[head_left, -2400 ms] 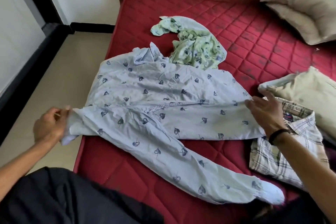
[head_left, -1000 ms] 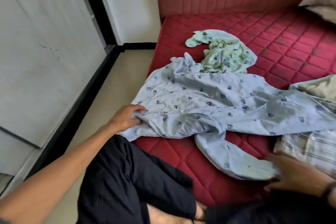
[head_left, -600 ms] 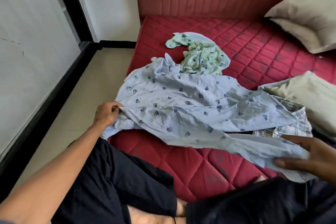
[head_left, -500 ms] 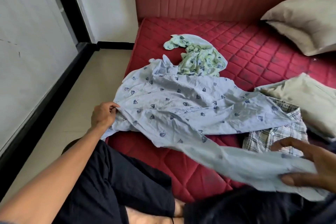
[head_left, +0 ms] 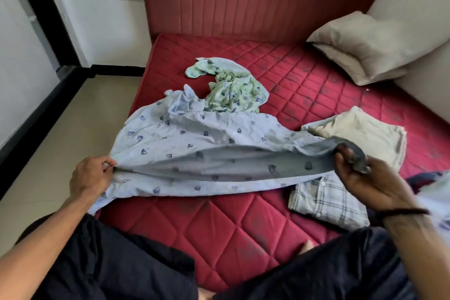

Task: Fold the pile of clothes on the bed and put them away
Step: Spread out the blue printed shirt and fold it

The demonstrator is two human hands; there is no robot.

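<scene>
While left hand (head_left: pixel 91 178) pinches the blue printed garment (head_left: pixel 194 143) at the mattress (head_left: pixel 219 221) edge: mid-fold, lifted off it; behind, green garment (head_left: pixel 233 90) crumpled, unfolded; right hand (head_left: pixel 370 178) gripping the other end; plaid shirt (head_left: pixel 326 202), beige cloth (head_left: pixel 360 134) already folded.

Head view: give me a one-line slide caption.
Left hand and right hand hold the blue shirt stretched over the red mattress.
</scene>
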